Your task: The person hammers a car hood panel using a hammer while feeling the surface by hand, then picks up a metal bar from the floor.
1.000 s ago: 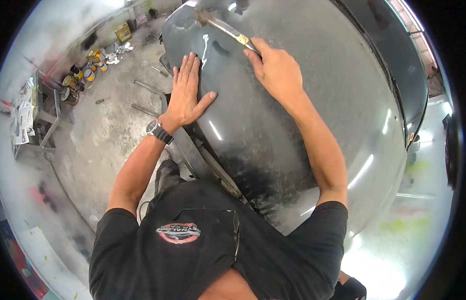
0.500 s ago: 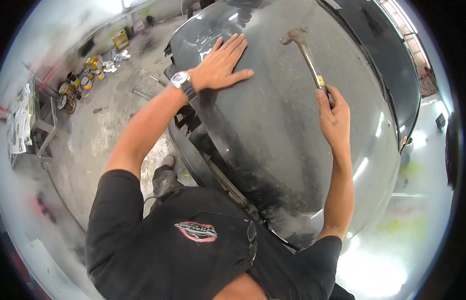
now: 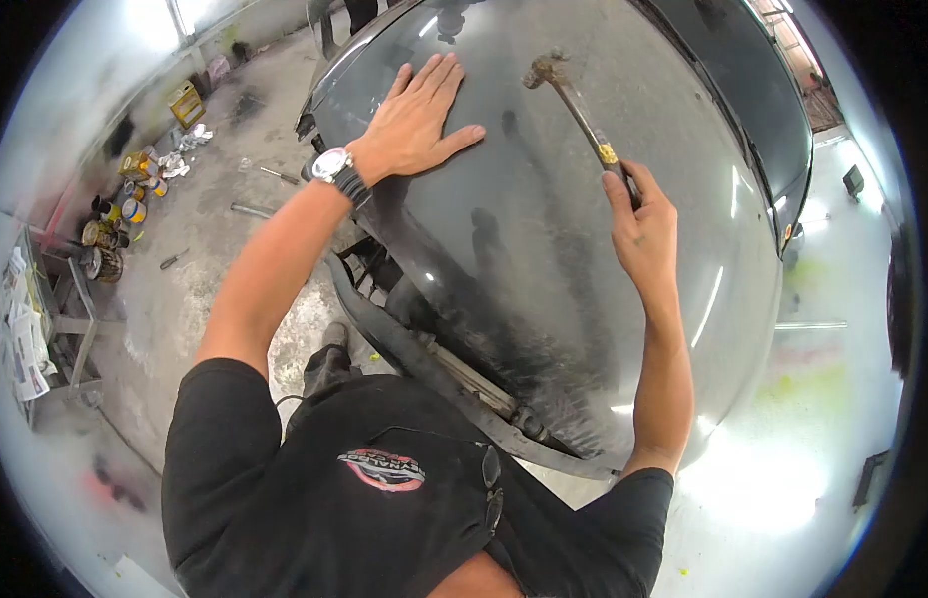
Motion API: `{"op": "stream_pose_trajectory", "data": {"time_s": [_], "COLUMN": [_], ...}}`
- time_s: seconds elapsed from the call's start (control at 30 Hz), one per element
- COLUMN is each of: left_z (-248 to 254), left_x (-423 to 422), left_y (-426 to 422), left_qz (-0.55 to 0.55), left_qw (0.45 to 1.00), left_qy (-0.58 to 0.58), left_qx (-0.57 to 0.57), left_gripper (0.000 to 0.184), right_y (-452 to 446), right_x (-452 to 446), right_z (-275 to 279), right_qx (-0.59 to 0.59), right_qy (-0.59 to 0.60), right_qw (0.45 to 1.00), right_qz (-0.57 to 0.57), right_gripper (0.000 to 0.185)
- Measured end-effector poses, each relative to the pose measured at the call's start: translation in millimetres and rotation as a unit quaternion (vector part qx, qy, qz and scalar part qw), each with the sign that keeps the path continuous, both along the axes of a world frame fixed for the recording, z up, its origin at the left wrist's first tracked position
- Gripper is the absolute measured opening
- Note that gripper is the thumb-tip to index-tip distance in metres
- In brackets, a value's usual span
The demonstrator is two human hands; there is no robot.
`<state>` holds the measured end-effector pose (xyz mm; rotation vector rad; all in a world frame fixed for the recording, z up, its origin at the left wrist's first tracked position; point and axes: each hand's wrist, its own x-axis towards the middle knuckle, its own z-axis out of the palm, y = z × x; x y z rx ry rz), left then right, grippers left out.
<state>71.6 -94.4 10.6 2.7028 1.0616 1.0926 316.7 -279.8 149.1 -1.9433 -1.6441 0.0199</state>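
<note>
My left hand [image 3: 414, 118] lies flat on the dark grey car hood [image 3: 544, 219], palm down, with the thumb spread away from the fingers. A wristwatch [image 3: 332, 165] with a black strap is on that wrist. My right hand [image 3: 644, 224] is wrapped round the handle end of a hammer [image 3: 582, 112]. Its worn metal head points away from me, over the hood to the right of my left hand. A yellow patch shows on the handle just beyond my fingers. Whether the hammer's head touches the hood, I cannot tell.
In front of my body the bumper [image 3: 404, 349] sits apart from the hood, leaving a gap. Tools, including a screwdriver [image 3: 175, 259], lie on the floor at left. Paint cans [image 3: 133, 210] stand by the wall near a bench [image 3: 80, 329]. The windshield [image 3: 738, 95] is far right.
The view has shifted, so hood, hands and hammer appear a little further left. My left hand still rests flat, and my right hand keeps hold of the hammer.
</note>
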Motion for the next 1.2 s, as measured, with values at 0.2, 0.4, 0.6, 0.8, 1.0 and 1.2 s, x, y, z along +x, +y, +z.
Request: {"op": "stream_pose_trajectory", "data": {"time_s": [0.2, 0.4, 0.6, 0.8, 1.0, 1.2], "left_z": [-16, -25, -27, -27, -25, -26], "left_x": [-24, -32, -31, -30, -28, -28], "left_y": [-33, -48, -47, -47, -46, -48], "left_qz": [0.013, 0.020, 0.020, 0.019, 0.031, 0.036], "left_qw": [0.999, 0.998, 0.998, 0.999, 0.999, 0.998], "left_qy": [-0.023, -0.038, -0.047, -0.036, -0.022, -0.022], "left_qx": [-0.027, -0.042, -0.036, -0.037, -0.039, -0.045], "left_gripper": [0.091, 0.090, 0.093, 0.095, 0.097, 0.092], "right_y": [37, 63, 71, 72, 87, 95], "right_x": [-28, -36, -35, -50, -43, -44], "right_z": [-4, -12, -28, -6, -14, -21], "right_qx": [0.035, -0.022, 0.089, 0.011, -0.011, -0.064], "right_qy": [-0.028, -0.125, -0.117, -0.086, -0.143, -0.191], "right_qw": [0.999, 0.992, 0.988, 0.995, 0.988, 0.977], "right_qz": [0.018, 0.016, 0.058, 0.048, 0.055, 0.069], "right_gripper": [0.034, 0.034, 0.033, 0.032, 0.033, 0.038]}}
